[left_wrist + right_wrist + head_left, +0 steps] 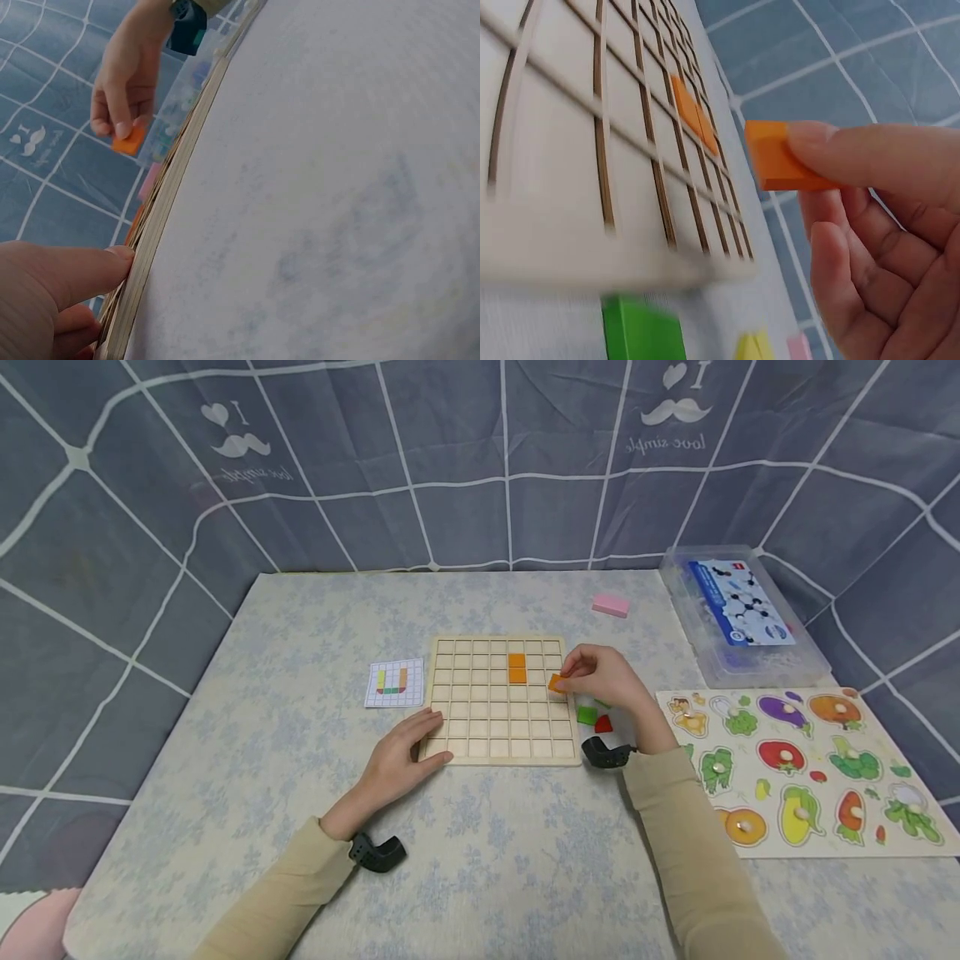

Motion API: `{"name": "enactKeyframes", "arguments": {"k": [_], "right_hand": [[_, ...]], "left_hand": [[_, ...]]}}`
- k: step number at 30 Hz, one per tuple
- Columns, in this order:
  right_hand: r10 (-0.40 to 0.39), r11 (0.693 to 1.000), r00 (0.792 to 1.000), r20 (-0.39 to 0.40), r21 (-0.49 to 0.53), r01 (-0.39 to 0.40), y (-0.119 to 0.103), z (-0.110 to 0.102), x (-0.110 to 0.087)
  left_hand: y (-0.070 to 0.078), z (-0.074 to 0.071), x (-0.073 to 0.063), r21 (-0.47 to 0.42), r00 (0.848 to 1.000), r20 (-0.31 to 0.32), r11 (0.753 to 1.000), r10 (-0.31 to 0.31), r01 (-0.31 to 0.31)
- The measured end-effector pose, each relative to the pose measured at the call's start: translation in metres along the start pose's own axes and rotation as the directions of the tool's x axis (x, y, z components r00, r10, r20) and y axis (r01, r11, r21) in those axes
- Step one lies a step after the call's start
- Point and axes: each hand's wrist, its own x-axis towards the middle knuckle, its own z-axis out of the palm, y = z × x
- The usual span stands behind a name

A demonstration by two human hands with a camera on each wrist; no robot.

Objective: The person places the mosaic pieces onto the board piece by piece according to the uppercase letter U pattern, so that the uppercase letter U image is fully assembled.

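Note:
A wooden grid board point(480, 714) lies on the table with two orange square tiles point(517, 668) set one behind the other in its upper right part. My right hand point(603, 675) pinches another orange tile point(776, 157) between thumb and fingers, over the board's right edge. The thumb covers part of that tile in the right wrist view. My left hand point(397, 760) rests at the board's lower left edge, thumb and fingertips on the frame. Left of the board is a pattern card point(395, 683) showing a U of yellow, green, red and orange squares.
Green point(587, 715) and red point(603, 724) tiles lie just right of the board, partly under the right hand. A pink block point(611, 605) sits farther back. At the right are a clear plastic box point(765, 668) with a blue label and a vegetable peg puzzle point(817, 777).

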Motion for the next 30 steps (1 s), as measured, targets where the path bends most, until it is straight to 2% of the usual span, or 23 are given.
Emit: {"name": "enactKeyframes", "arguments": {"k": [6,12,18,30], "right_hand": [[-0.032,0.999,0.999,0.028,0.045,0.031,-0.011,0.018,0.015],[-0.029,0.999,0.998,0.062,0.025,0.027,-0.011,0.033,0.026],[-0.006,1.0,0.998,0.064,0.005,0.006,-0.008,0.043,0.028],[-0.024,1.0,0.999,0.036,0.002,0.024,-0.007,0.048,0.027]], "left_hand": [[0.0,-0.001,0.0,-0.004,1.0,0.004,1.0,-0.002,0.002],[0.001,-0.001,-0.001,-0.008,1.0,0.005,1.0,-0.005,0.005],[0.001,-0.002,-0.001,-0.007,1.0,0.012,1.0,-0.01,0.01],[0.002,-0.002,-0.001,0.001,1.0,0.012,1.0,-0.026,0.026]]}}
